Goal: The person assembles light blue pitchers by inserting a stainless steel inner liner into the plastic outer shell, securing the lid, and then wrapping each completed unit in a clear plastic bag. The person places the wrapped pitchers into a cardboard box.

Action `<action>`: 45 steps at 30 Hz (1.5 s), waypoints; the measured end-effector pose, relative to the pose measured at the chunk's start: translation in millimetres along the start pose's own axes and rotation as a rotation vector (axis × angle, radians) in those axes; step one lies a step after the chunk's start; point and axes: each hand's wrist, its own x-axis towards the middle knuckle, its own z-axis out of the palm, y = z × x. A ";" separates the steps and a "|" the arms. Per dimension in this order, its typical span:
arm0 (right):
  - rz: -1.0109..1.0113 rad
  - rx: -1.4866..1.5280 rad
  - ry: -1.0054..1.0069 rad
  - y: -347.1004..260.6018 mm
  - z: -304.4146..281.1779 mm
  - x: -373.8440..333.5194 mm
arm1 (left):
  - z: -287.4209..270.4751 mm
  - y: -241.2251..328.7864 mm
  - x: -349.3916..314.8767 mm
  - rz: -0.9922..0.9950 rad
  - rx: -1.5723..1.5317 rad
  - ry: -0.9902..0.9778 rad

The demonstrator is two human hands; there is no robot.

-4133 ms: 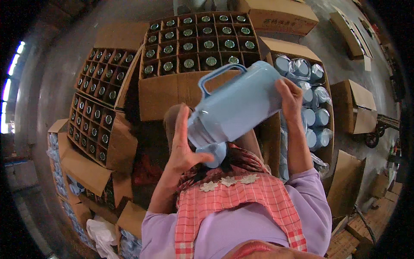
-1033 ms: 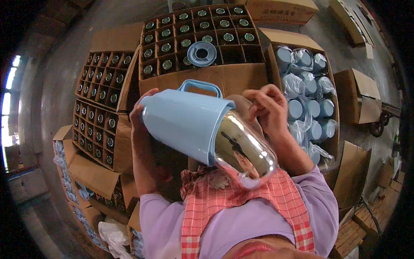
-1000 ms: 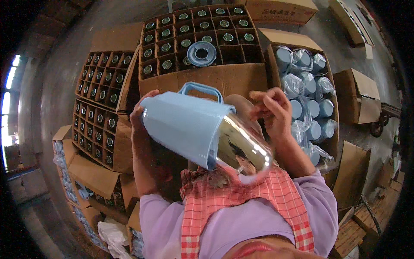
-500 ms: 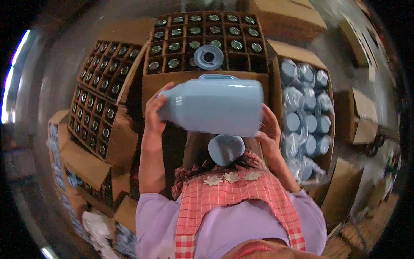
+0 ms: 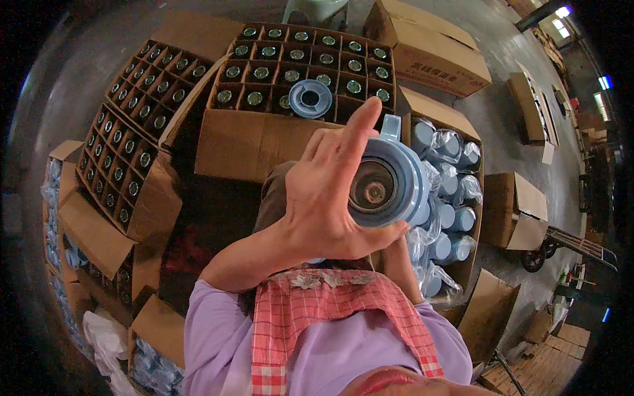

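- Light-blue flask shell (image 5: 396,181): held up just in front of the partitioned carton (image 5: 264,132), its open end turned toward the camera so the dark interior and the round part at its centre show; its handle (image 5: 391,127) points away, toward the carton.
- Left hand (image 5: 330,198): wrapped closely round the near rim of the shell, thumb pressed under the lower edge, index finger raised straight and off the surface. The hold therefore rests on few fingers, and the shell could tip or slip if the wrist turns.
- Right hand: mostly hidden below the shell; only the forearm shows, so whether it grips or merely supports cannot be told.
- Blue ring cap (image 5: 310,99): lying loose on top of the carton's compartments, beyond the shell; a knock from the shell would probably send it off or down into a cell.
- Wrapped blue shells (image 5: 449,198): packed in the open box to the right of the carton, just beside the held shell; a dropped shell would likely strike them.
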 end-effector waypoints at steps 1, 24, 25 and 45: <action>0.007 -0.005 -0.004 -1.2 0.3 2.2 | 0.8 -0.4 1.3 0.030 0.062 0.001; 0.201 -0.729 -0.122 -61.0 52.3 66.8 | -70.4 -107.1 -72.7 -0.660 -0.849 -0.024; 0.245 -0.754 -0.189 -55.3 48.0 74.5 | -75.3 -117.6 -78.6 -0.661 -0.918 -0.006; -0.270 -0.854 -0.906 3.9 126.5 139.7 | -79.1 -202.4 -158.1 -1.154 -1.024 0.617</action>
